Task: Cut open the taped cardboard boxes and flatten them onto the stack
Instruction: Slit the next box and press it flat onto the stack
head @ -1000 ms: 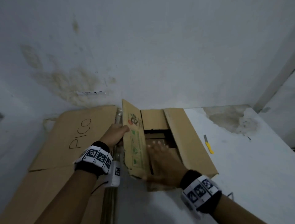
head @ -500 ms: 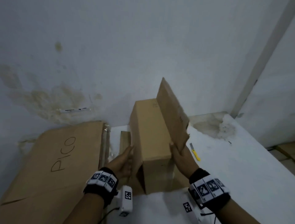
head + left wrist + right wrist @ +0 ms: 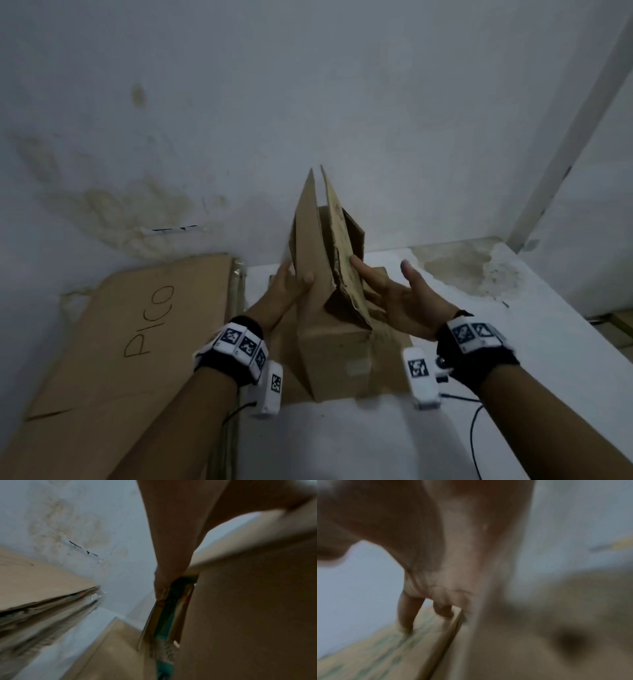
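Note:
A brown cardboard box (image 3: 334,359) stands upright on the white table (image 3: 513,394) in the head view. Its upper panels lean together into a peak. My left hand (image 3: 291,286) grips the plain left panel (image 3: 310,240), thumb on the near face and fingers behind. My right hand (image 3: 387,296) lies flat with straight fingers against the printed flap (image 3: 342,246), thumb spread out. In the blurred right wrist view, fingertips (image 3: 406,627) touch that printed flap (image 3: 376,650). The left wrist view shows the box wall (image 3: 248,615) close up.
A stack of flattened cardboard (image 3: 137,335) marked "PICO" lies left of the box, against the stained wall (image 3: 137,212). Its layered edge (image 3: 42,612) shows in the left wrist view. A blurred yellow streak (image 3: 621,543) lies on the table at the right.
The box went from lying open on the table to standing upright. Its panels have now swung together into a peak, and my right hand has shifted onto the printed flap.

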